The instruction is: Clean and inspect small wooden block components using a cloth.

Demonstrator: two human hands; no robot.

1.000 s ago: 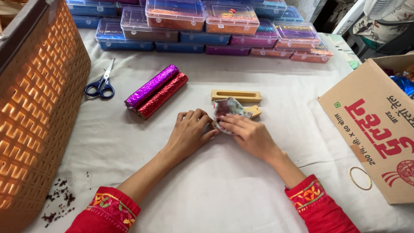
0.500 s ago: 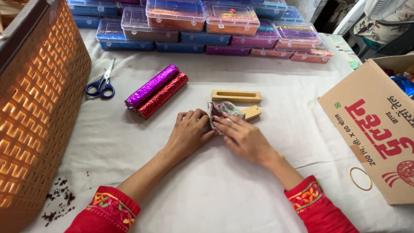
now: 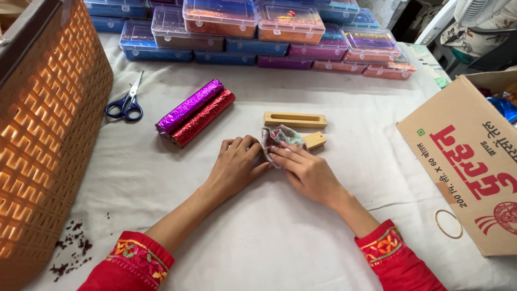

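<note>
My left hand (image 3: 235,164) and my right hand (image 3: 307,170) meet at the middle of the white cloth, both pressing on a small crinkled foil wrapper (image 3: 279,137) with mixed colours. The wrapper stands partly up between my fingertips. Just behind it lies a small wooden block (image 3: 315,140), and farther back a long wooden mould (image 3: 295,119) with a slot. Both sleeves are red with embroidered cuffs.
Purple foil roll (image 3: 189,105) and red foil roll (image 3: 203,117) lie left of the mould. Blue-handled scissors (image 3: 126,103) sit beside an orange woven basket (image 3: 48,124). Stacked clear-lidded boxes (image 3: 258,27) line the back. Cardboard box (image 3: 463,161) and a thin ring (image 3: 448,223) are at right.
My right hand has slid a little toward me along the wrapper, which now looks folded more tightly and upright. My left hand has stayed nearly in place.
</note>
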